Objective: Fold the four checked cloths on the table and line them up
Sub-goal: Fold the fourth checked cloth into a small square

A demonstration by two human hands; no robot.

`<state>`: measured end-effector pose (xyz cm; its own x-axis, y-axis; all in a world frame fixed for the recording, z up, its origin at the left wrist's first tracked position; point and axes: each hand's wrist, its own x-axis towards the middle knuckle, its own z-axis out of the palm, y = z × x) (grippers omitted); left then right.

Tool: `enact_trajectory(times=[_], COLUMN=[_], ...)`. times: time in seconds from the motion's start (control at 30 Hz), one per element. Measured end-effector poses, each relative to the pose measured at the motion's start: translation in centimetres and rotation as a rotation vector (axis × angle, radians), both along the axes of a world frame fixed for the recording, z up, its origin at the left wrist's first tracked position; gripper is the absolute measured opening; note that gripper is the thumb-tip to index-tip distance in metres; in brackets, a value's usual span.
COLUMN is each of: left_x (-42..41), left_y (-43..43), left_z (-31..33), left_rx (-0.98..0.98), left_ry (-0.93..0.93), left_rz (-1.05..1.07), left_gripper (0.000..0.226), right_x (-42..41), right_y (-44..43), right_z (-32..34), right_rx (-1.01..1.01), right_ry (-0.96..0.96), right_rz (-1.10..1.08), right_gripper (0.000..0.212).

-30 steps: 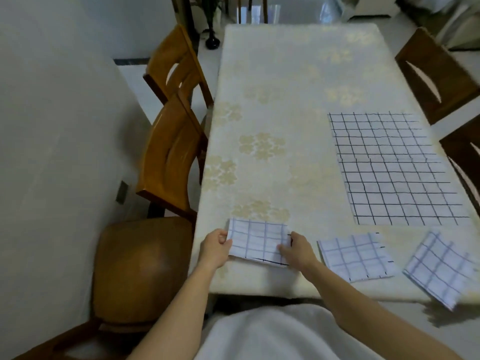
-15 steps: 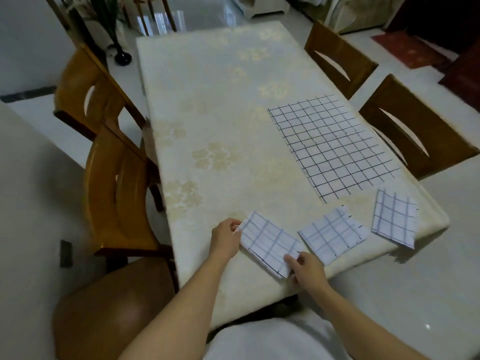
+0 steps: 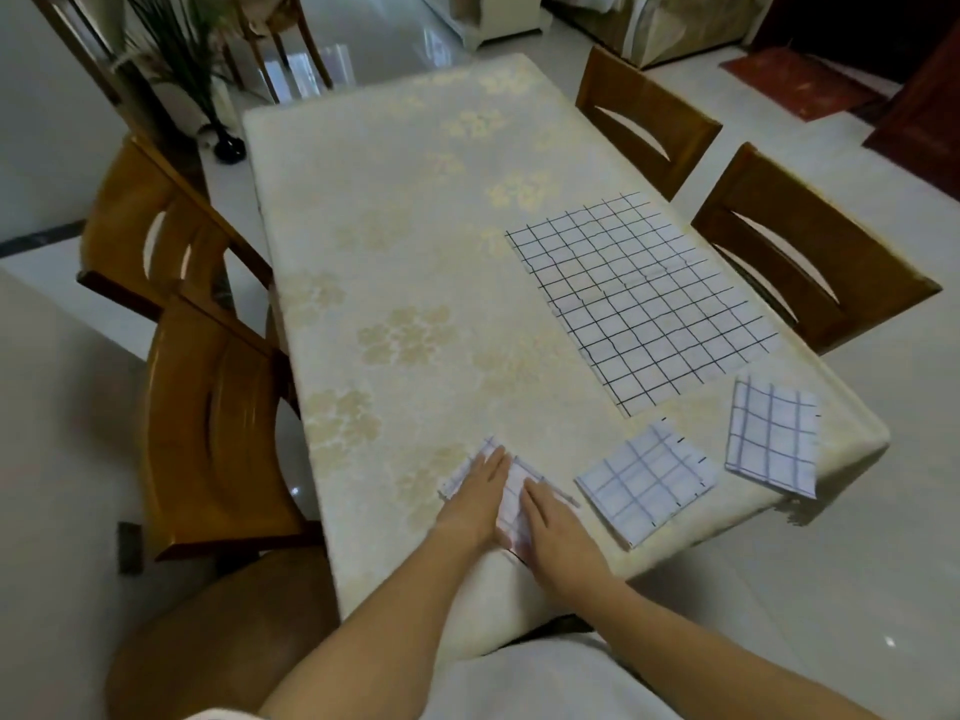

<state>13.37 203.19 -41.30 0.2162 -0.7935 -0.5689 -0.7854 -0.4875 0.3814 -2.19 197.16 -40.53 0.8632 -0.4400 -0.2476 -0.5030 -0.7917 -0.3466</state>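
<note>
Near the table's front edge lies a small folded checked cloth, mostly covered by my hands. My left hand and my right hand both lie flat on it with straight fingers, pressing it down. To its right sits a second folded checked cloth. A third folded cloth lies at the table's near right corner, its lower edge reaching the rim. A large checked cloth lies spread flat further back on the right side.
The table wears a cream cloth with a pale flower pattern. Two wooden chairs stand along its left side and two more along its right. A dark vase with a plant stands on the floor at the far left.
Both hands have let go of the near cloth's edges and now lie flat on top of it. The camera view has swung to the right.
</note>
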Motion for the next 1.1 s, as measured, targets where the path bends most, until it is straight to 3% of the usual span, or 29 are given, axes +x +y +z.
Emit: enact_trajectory(times=[0.13,0.23,0.37,0.57,0.8,1.0,1.1], left_x=[0.3,-0.2,-1.2,-2.6,-6.7,-11.2,-16.1], left_y=[0.1,-0.1,0.5,-1.0,-3.5,-5.5,-10.7], left_z=[-0.7,0.3,2.8,7.1,12.4,14.1,15.3], left_rx=[0.052,0.050,0.065,-0.260,-0.375,-0.332,-0.332], left_ry=[-0.116,-0.110,-0.103,-0.025,0.043,-0.112,-0.157], left_rz=[-0.062,-0.017,0.085,0.177,0.173,0.359,0.327], left_gripper=[0.139,0.139,0.120,0.054,0.045,0.027,0.029], right_x=[-1.1,-1.1,-1.1,-5.8,-11.7,-14.9,-19.6], right_y=[-0.9,-1.0,-0.7,-2.2,-9.4,-15.7,-20.0], right_z=[-0.2,0.0,2.3,7.6,10.8,11.9,12.3], right_rx=[0.038,0.038,0.105,0.035,-0.040,-0.050,-0.067], right_ry=[0.136,0.158,0.096,-0.200,-0.220,-0.261,-0.286], right_rz=[0.016,0.011,-0.005,-0.295,-0.415,-0.387,-0.395], right_gripper=[0.087,0.092,0.081,0.046,0.029,0.029,0.026])
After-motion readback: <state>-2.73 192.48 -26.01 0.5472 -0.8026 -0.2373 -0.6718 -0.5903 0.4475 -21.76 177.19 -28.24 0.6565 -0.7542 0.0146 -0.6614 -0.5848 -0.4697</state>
